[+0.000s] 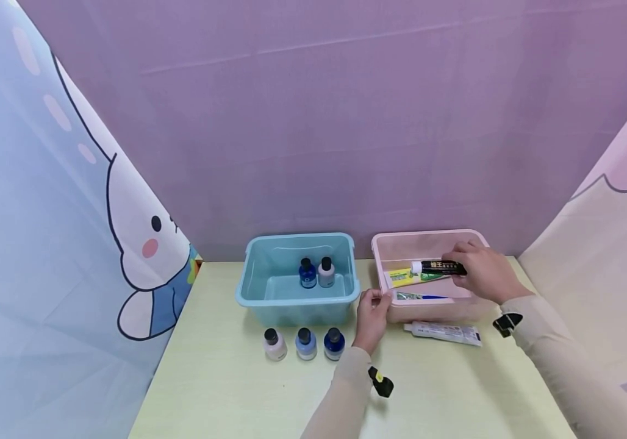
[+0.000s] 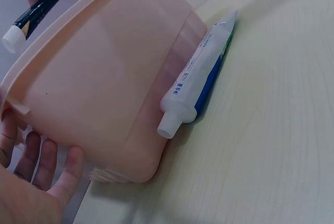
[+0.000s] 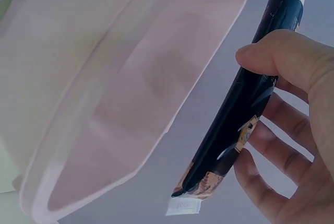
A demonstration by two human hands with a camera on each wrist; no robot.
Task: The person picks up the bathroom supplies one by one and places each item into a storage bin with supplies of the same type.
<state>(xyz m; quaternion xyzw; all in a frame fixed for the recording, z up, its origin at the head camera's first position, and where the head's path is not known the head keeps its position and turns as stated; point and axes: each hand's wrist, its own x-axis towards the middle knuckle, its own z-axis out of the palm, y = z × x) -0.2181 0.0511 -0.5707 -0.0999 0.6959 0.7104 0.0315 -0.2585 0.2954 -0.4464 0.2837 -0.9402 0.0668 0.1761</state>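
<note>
My right hand [image 1: 480, 271] holds a black toothpaste tube [image 1: 438, 267] with a white cap, above the pink basket [image 1: 426, 313]. Thumb and fingers grip the tube's middle in the right wrist view, its cap end pointing up there. At the basket's front left corner, my left hand [image 1: 371, 320] holds the rim, its fingers [image 2: 49, 158] against the outer wall in the left wrist view. Inside lie a yellow and green tube [image 1: 403, 278] and a blue and white tube [image 1: 409, 296]. A white toothpaste tube [image 1: 445, 333] lies on the table just before the basket.
A blue basket [image 1: 297, 312] stands left of the pink one, holding a dark blue bottle [image 1: 307, 274] and a pale pink bottle [image 1: 326, 273]. Three capped bottles [image 1: 306, 345] line up before it. A purple curtain [image 1: 319, 134] hangs behind the table [image 1: 225, 372].
</note>
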